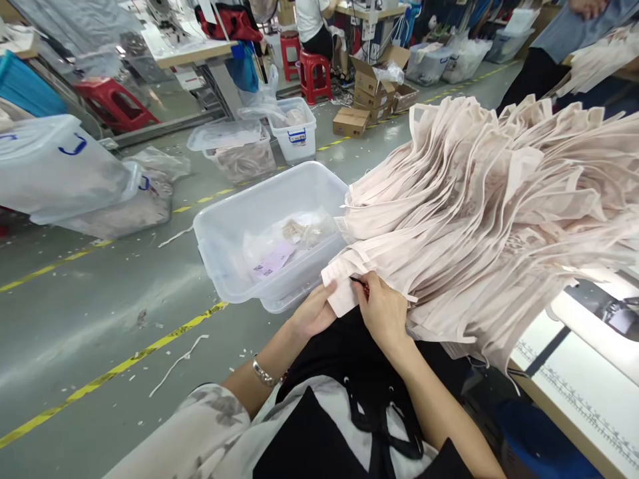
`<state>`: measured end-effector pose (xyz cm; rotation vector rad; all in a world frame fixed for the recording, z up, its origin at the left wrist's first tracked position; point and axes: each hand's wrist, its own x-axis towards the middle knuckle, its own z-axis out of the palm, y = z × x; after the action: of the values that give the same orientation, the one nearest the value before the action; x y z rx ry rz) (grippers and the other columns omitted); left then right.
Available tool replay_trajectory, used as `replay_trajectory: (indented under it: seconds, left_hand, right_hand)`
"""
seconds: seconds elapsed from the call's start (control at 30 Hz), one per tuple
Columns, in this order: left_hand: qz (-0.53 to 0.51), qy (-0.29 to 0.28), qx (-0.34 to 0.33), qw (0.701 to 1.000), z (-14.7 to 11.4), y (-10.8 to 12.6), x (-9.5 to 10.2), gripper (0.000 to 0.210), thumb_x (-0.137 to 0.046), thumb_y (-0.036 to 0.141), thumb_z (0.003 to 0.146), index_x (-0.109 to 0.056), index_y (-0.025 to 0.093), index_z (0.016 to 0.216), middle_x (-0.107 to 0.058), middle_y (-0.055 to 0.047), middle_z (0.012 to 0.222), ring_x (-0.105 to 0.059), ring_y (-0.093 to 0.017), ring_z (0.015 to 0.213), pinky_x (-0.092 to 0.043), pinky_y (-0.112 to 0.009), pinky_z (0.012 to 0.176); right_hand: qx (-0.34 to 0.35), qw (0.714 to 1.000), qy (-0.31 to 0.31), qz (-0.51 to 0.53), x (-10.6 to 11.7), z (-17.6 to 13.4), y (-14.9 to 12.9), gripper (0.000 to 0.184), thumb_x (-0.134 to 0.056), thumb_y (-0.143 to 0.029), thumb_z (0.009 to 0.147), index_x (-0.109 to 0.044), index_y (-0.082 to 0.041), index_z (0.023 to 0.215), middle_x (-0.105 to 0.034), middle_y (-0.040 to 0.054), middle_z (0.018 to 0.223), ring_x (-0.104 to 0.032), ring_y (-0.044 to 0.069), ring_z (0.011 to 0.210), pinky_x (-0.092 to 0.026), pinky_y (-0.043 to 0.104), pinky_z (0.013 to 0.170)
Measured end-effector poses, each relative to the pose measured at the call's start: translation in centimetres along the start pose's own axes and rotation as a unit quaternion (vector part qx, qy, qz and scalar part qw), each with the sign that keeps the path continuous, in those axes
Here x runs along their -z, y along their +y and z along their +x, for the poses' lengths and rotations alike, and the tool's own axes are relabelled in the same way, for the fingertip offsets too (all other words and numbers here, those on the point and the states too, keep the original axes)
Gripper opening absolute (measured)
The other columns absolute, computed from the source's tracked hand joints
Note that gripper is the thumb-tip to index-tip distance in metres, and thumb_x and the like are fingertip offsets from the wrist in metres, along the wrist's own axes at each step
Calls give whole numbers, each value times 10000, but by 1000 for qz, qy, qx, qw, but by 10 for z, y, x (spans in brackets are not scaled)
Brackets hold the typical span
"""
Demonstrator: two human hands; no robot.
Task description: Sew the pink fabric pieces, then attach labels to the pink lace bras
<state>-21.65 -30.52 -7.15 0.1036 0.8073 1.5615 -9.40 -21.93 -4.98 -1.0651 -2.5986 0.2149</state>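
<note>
My left hand point(317, 309) pinches the edge of a pale fabric piece point(341, 296) at the near end of a big heap. My right hand point(385, 309) is closed around a small dark tool point(357, 281), perhaps thread snips; its tip lies against that piece and the rest is hidden by my fingers. The heap of pale pink fabric pieces point(464, 219) with narrow straps spreads to the right of both hands. Just beyond my left hand is a clear plastic bin point(224, 229) holding plastic bags and a lilac paper point(274, 258).
A white sewing table point(579, 392) lies under the heap at right. Lidded plastic boxes point(60, 166) stand on the floor at left, others point(294, 136) ahead. Cardboard boxes point(372, 86), red stools point(315, 76) and a seated person point(317, 30) are farther back. Another person point(554, 46) stands at upper right.
</note>
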Motion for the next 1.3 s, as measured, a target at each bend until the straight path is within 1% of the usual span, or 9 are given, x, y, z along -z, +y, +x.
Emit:
replay_trajectory:
  seconds: [0.13,0.33,0.57,0.67,0.8,0.93,1.03,1.1,1.3]
  left_hand:
    - [91,9,17,996,1,1,-1,414,-893,154,633,-732,145,1014,-734,-88,1014,-675,-259,1012,-484,-351,934]
    - [149,46,-78,985,1,12,-4,557,-865,131,634,-679,204,1154,-675,4,806,-640,-158,769,-466,-257,724]
    - [257,55,-125,957,1,9,-2,243,-846,200,632,-609,165,673,-497,48,625,-469,-104,606,-368,-240,602]
    - [297,56,-128,945,0,9,-3,218,-832,187,652,-616,163,652,-558,28,662,-522,-130,668,-411,-260,677]
    - [221,54,-79,971,1,8,-1,264,-849,167,647,-716,158,875,-711,-42,942,-633,-220,956,-450,-331,918]
    - [114,26,52,992,8,8,9,260,-827,153,686,-732,89,920,-738,-101,889,-678,-212,841,-486,-330,883]
    - [8,57,15,998,15,15,16,173,-721,143,783,-721,78,943,-745,-108,873,-697,-213,807,-518,-326,857]
    - [-61,65,9,996,17,21,17,206,-628,193,868,-701,80,1023,-747,-120,917,-711,-240,874,-526,-358,903]
    - [-132,30,52,989,10,26,1,372,-456,315,991,-621,73,1221,-734,-151,1029,-709,-278,963,-520,-407,943]
  right_hand:
    - [-4,1000,-8,12,-1,-2,3,230,-483,-352,992,-617,-166,997,-750,73,835,-672,186,616,-247,275,506]
    - [-27,998,-9,58,6,-7,2,201,-497,-353,974,-590,-177,993,-731,50,823,-667,180,615,-271,259,512]
    - [-33,997,-59,37,8,2,-4,164,-564,-334,951,-588,-187,1019,-739,39,871,-681,202,654,-250,276,530]
    - [-33,996,-76,20,7,6,-7,138,-562,-316,959,-597,-191,1003,-745,36,882,-676,194,640,-217,281,520]
    - [-38,997,-66,27,5,7,-3,150,-547,-323,971,-600,-183,960,-745,37,824,-666,184,609,-210,272,512]
    - [5,996,40,83,5,0,2,211,-489,-348,995,-596,-179,930,-726,27,770,-658,159,585,-295,252,504]
    - [57,978,159,126,9,-9,2,232,-468,-355,1004,-600,-167,969,-697,16,738,-658,130,603,-388,225,540]
    - [83,970,195,120,12,-14,1,217,-477,-333,1002,-603,-157,982,-677,10,714,-645,119,593,-410,217,554]
    - [64,983,158,64,13,-15,-3,228,-466,-342,1011,-592,-156,971,-691,20,738,-648,126,596,-358,229,510]
